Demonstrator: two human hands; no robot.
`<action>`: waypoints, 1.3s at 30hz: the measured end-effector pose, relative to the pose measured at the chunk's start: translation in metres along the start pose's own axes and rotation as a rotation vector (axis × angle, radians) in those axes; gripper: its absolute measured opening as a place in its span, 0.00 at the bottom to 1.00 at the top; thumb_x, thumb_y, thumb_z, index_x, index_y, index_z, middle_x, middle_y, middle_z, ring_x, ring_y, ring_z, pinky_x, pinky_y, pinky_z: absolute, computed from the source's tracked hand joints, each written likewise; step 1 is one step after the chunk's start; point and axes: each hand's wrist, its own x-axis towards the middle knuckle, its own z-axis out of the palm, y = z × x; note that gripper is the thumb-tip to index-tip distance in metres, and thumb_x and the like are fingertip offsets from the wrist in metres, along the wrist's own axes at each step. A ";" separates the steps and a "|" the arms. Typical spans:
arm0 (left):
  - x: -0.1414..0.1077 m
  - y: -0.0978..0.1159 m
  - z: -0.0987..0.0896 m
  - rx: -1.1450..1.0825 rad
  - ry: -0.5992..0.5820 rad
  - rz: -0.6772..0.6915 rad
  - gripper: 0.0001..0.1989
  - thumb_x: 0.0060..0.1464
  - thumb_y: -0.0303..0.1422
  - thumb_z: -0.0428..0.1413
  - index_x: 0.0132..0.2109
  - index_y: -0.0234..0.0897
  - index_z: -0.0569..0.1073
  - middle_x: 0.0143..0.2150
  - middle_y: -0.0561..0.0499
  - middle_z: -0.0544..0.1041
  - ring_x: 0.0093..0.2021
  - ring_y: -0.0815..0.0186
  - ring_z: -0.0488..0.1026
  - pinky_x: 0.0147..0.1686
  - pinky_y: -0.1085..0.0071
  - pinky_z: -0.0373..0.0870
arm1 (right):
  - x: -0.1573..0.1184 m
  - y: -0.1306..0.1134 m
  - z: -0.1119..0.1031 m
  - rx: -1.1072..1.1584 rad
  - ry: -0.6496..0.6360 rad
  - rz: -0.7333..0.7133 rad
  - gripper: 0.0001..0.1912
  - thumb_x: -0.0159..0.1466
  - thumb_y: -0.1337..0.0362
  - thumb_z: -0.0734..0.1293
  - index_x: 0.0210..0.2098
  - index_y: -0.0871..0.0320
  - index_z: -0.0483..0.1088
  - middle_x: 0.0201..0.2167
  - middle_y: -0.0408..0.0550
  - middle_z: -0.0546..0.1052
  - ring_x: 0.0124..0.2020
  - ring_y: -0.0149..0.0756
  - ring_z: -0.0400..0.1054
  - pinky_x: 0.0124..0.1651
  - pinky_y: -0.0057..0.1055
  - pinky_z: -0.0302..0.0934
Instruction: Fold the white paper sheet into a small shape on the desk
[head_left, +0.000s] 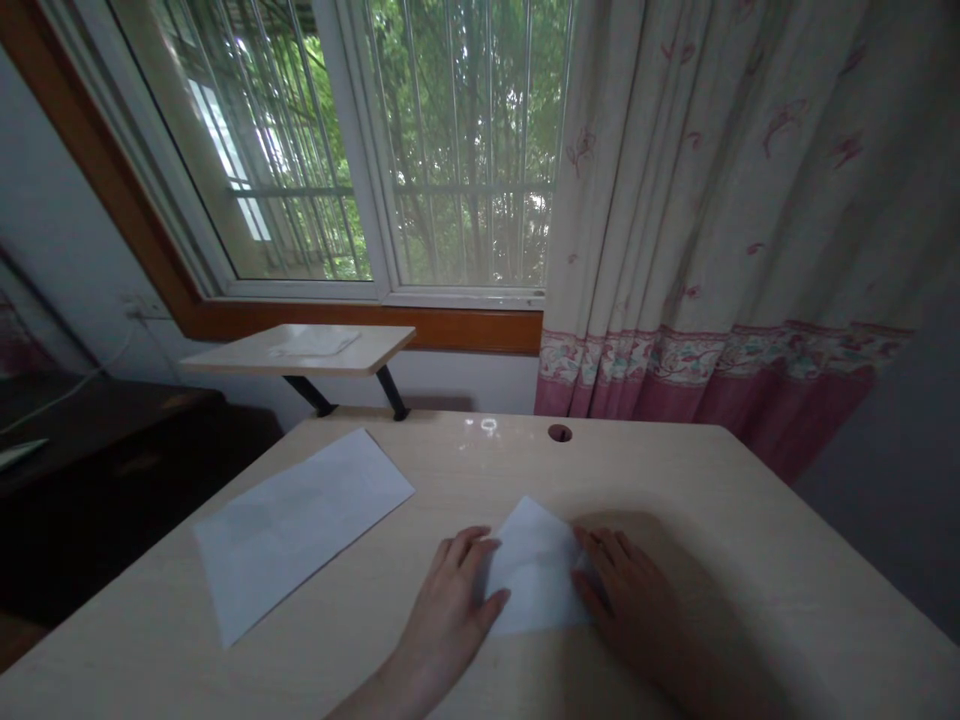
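Observation:
A folded sheet of white paper (534, 570) lies on the table in front of me, its pointed top facing the window. Along its left edge is my left hand (454, 590), thumb and fingertips curled onto the paper. My right hand (626, 590) grips the right edge, where a small fold shows between thumb and fingers. Part of that edge is hidden beneath the right fingers. To the left lies a larger sheet of white paper (304, 530), flat and turned at an angle, with neither hand touching it.
The pale wooden table (465, 460) has a round hole (559, 433) near its back edge. A raised shelf (360, 350) on black supports stands at the back left, bearing a thin white item (319, 341). Behind are a barred window (465, 150) and a patterned curtain (712, 200).

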 end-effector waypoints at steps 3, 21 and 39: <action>0.000 -0.007 0.007 -0.252 0.025 -0.083 0.28 0.41 0.21 0.60 0.52 0.40 0.73 0.58 0.45 0.68 0.58 0.54 0.65 0.60 0.56 0.60 | -0.001 0.000 0.001 -0.022 -0.001 0.003 0.18 0.67 0.62 0.57 0.52 0.59 0.69 0.45 0.56 0.77 0.45 0.48 0.72 0.44 0.43 0.68; 0.012 0.002 0.001 -0.747 -0.159 -0.342 0.26 0.50 0.47 0.59 0.48 0.29 0.75 0.23 0.57 0.65 0.26 0.69 0.63 0.27 0.74 0.55 | 0.003 0.000 -0.011 0.168 -0.076 -0.233 0.17 0.69 0.67 0.57 0.54 0.56 0.69 0.47 0.50 0.78 0.46 0.41 0.74 0.48 0.41 0.68; 0.004 0.002 0.013 -1.063 -0.261 -0.339 0.25 0.43 0.50 0.65 0.37 0.31 0.75 0.29 0.51 0.74 0.29 0.66 0.69 0.31 0.73 0.61 | -0.001 -0.011 -0.017 0.474 -0.197 0.108 0.19 0.71 0.55 0.55 0.30 0.54 0.71 0.29 0.46 0.76 0.31 0.37 0.72 0.34 0.31 0.68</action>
